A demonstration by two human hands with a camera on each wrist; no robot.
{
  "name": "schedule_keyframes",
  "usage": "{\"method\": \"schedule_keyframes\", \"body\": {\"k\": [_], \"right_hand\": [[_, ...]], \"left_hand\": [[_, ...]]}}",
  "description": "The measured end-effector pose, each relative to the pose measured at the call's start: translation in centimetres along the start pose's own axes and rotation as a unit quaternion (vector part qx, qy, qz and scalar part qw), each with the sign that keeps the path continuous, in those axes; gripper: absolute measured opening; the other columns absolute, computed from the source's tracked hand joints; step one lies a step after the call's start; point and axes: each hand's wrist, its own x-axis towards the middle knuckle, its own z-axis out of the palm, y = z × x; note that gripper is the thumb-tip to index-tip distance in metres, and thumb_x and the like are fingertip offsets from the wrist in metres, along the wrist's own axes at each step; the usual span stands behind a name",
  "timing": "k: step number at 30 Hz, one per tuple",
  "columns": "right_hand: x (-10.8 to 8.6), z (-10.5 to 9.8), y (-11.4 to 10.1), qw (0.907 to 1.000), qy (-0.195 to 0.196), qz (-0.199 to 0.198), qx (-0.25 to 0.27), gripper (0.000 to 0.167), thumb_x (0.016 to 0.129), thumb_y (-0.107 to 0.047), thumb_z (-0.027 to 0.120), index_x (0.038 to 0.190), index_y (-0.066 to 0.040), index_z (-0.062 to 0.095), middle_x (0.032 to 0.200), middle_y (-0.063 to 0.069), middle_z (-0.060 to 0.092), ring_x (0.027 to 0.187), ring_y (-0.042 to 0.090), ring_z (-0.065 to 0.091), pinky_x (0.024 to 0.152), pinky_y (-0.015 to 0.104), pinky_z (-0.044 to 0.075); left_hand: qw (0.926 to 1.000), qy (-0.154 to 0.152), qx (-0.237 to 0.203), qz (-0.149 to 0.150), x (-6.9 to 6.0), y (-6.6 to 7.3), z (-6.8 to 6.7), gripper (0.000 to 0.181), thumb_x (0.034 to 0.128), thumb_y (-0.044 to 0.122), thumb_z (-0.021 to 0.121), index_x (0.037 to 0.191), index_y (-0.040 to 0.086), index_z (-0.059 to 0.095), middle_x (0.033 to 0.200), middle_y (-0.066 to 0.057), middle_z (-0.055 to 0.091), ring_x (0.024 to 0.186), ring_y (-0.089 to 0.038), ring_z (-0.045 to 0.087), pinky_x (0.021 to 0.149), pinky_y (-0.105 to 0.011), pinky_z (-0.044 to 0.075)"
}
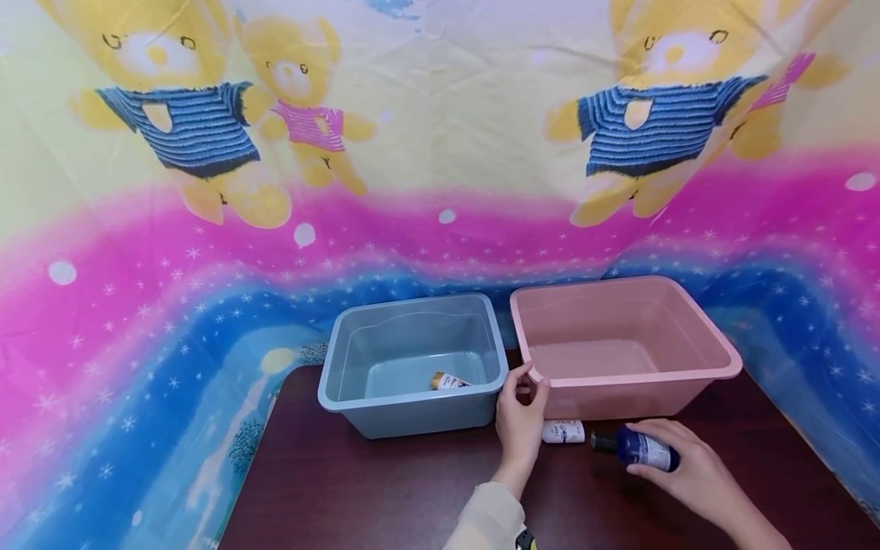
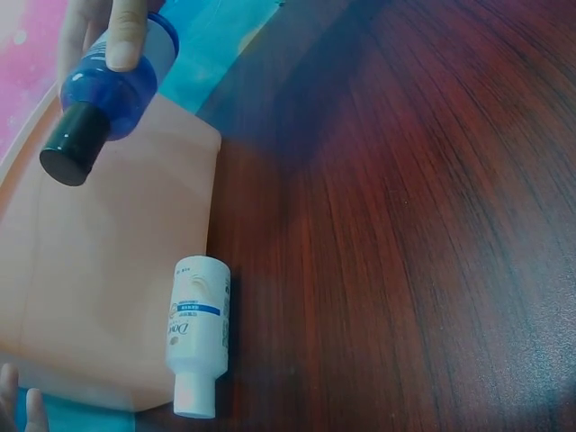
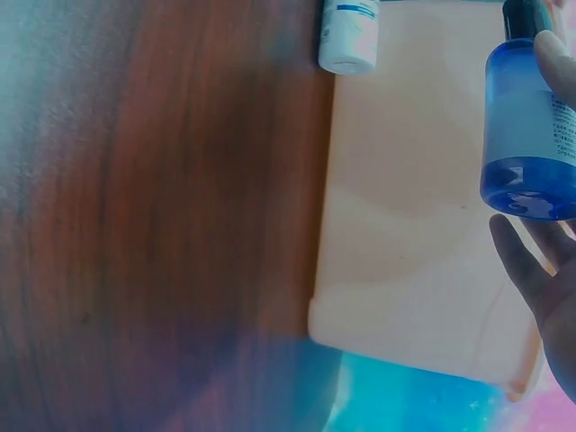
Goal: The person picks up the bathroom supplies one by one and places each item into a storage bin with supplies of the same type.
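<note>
My right hand (image 1: 697, 470) grips a blue bottle (image 1: 646, 449) with a black cap, holding it sideways above the table in front of the pink bin (image 1: 619, 397). The cap points left in the head view. In the left wrist view, a thumb lies along the blue bottle (image 2: 112, 90). A white bottle (image 2: 200, 310) with a blue band lies on its side against the pink bin's front wall. My left hand (image 1: 520, 420) is at the pink bin's front left corner, fingers apart at the rim. Only its fingertips (image 2: 34, 412) show in the left wrist view.
A grey-blue bin (image 1: 415, 416) stands left of the pink one, with a small white container (image 1: 450, 380) with a gold cap inside. Both bins sit towards the back of a dark wooden table (image 1: 385, 489). A printed bear cloth (image 1: 440, 153) hangs behind.
</note>
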Motion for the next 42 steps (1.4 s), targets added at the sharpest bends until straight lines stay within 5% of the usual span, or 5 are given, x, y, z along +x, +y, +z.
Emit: {"method": "schedule_keyframes", "body": {"k": [22, 42], "right_hand": [[1.7, -1.9, -0.4, 0.9998, 0.008, -0.017, -0.009, 0.063, 0.060, -0.020, 0.095, 0.118, -0.019, 0.071, 0.111, 0.001, 0.064, 0.101, -0.011, 0.044, 0.076, 0.002, 0.036], [2.7, -2.7, -0.4, 0.9973, 0.044, -0.057, -0.007, 0.068, 0.053, -0.013, 0.096, 0.117, -0.018, 0.072, 0.110, 0.003, 0.064, 0.107, -0.010, 0.044, 0.087, 0.003, 0.028]], "left_hand": [[0.9998, 0.010, 0.015, 0.004, 0.0, -0.1, 0.1, 0.030, 0.0886, 0.037, 0.073, 0.118, 0.034, 0.068, 0.094, 0.010, 0.065, 0.091, -0.019, 0.062, 0.073, -0.027, 0.047], [0.9997, 0.012, 0.019, 0.008, 0.0, -0.2, 0.1, 0.030, 0.0887, 0.039, 0.073, 0.118, 0.039, 0.067, 0.093, 0.011, 0.064, 0.090, -0.020, 0.062, 0.071, -0.026, 0.046]]}}
